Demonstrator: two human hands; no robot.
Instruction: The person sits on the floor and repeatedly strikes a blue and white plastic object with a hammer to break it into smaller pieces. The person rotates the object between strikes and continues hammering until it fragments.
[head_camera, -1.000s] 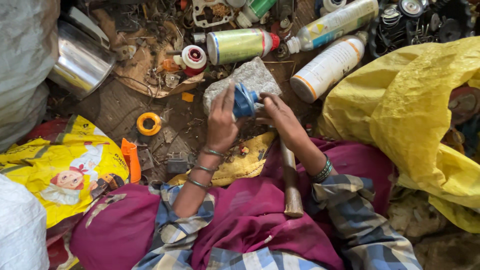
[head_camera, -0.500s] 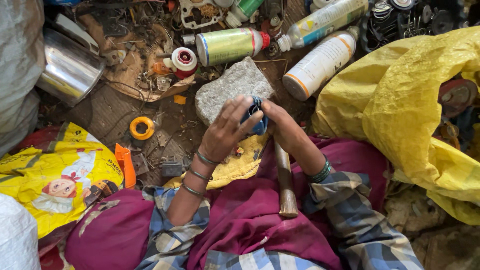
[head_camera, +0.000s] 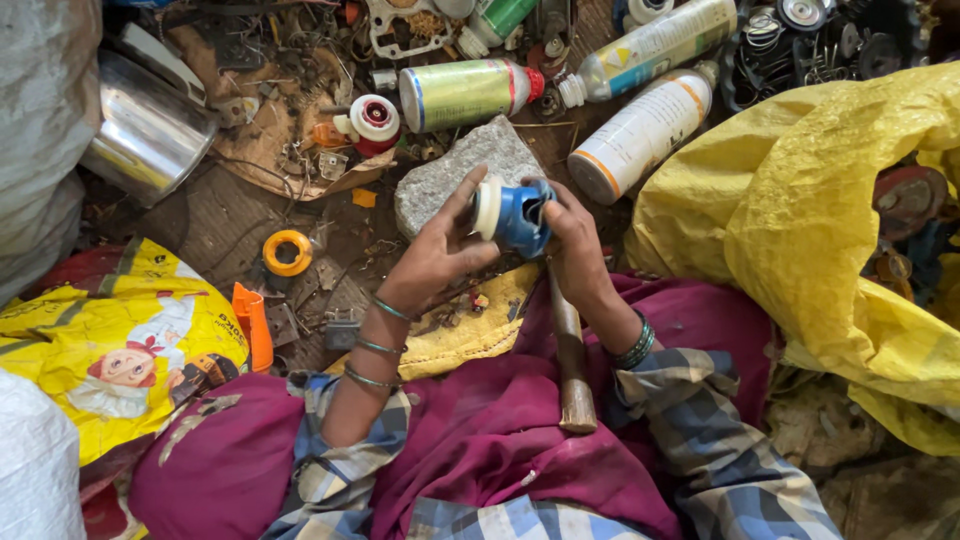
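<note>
Blue-checked rolled sleeves (head_camera: 690, 420), magenta garment, green bangles (head_camera: 634, 345) on both wrists.

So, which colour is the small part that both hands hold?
Blue, with a cream-white round end; the part shows best in the head view.

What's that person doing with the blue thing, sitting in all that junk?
A person sits on the ground and holds a small blue and white part in both hands, the left hand on its white end and the right hand behind it. Just beyond lies a flat grey stone. A wooden handle rests on the lap. Spray cans and metal scraps lie around.
</note>
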